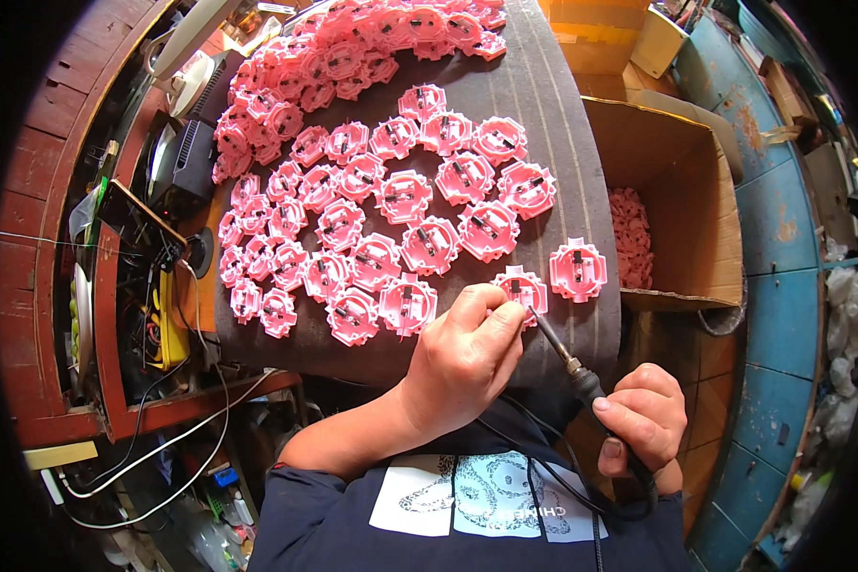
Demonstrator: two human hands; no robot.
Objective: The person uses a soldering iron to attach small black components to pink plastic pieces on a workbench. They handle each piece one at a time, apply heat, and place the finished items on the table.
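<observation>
My right hand [644, 419] is closed round the dark handle of a soldering iron [585, 383]. The iron's metal tip slants up and left to a pink plastic part [517, 282] near the front of the cloth. My left hand [459, 355] has its thumb and index finger pinched together at that part's lower left edge. What the pinch holds is hidden by the fingers. Another pink part [578, 270] lies just to the right, with small black and metal pieces in its middle. Several similar pink parts [431, 246] are spread out to the left and beyond.
A large heap of pink parts [343, 59] covers the far end of the dark striped cloth [553, 124]. On the right stands an open cardboard box [682, 191] with pink pieces inside. Cables [224, 400] hang at the left, beside a cluttered red wooden shelf [114, 419].
</observation>
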